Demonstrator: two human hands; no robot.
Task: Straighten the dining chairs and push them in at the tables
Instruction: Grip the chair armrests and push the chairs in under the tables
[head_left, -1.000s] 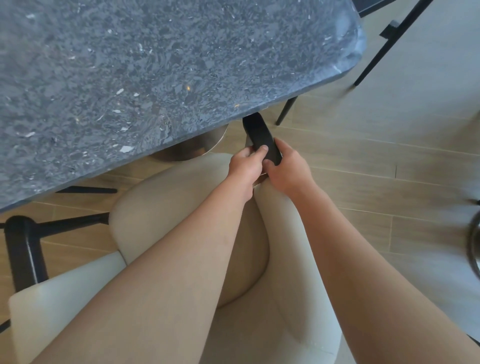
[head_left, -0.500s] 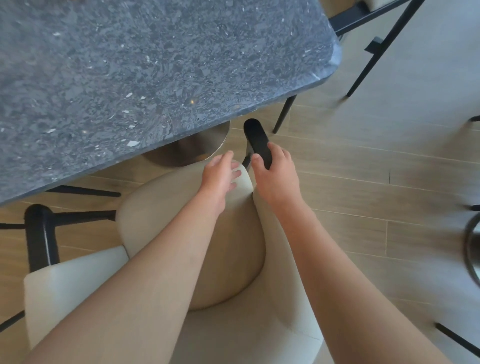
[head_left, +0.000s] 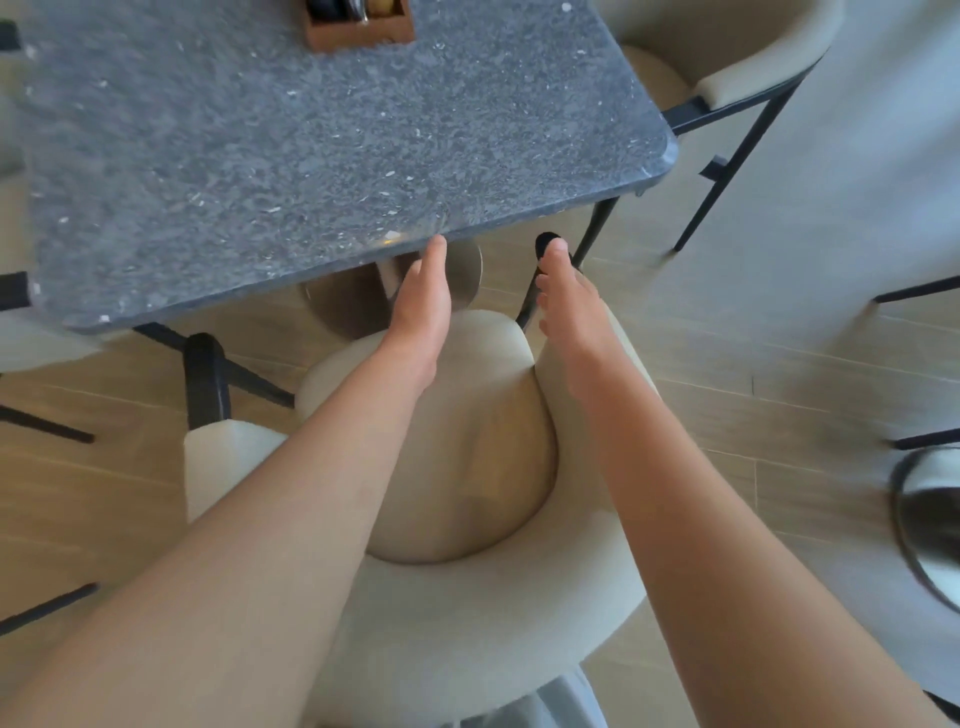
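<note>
The big gray speckled table (head_left: 311, 156) fills the space ahead of both hands and off to the left. Its near edge runs just past the fingertips of the left hand. Its round metal base (head_left: 358, 301) stands on the wooden floor (head_left: 727, 374), right under the left hand.

The cream chair (head_left: 467, 597) is below both arms. Its curved back wraps around close to the person, and its round tan seat (head_left: 483, 452) lies between the two forearms. The front of the seat reaches about as far as the table's edge, beside the base. A black arm of the chair (head_left: 205, 379) sticks up well to the left of the left hand.

A second cream chair (head_left: 727, 67) stands at the far right corner of the table, well ahead of the right hand. A shiny metal base (head_left: 930, 525) shows far off to the right. A brown wooden box (head_left: 358, 26) sits on the table, far ahead of the left hand.

The left hand (head_left: 421, 317) is stretched flat with straight fingers over the front of the seat, holding nothing. The right hand (head_left: 566, 312) is stretched out too, and its fingers lie along the chair's other black arm (head_left: 544, 240) without wrapping it. The two hands are a little apart, side by side.
</note>
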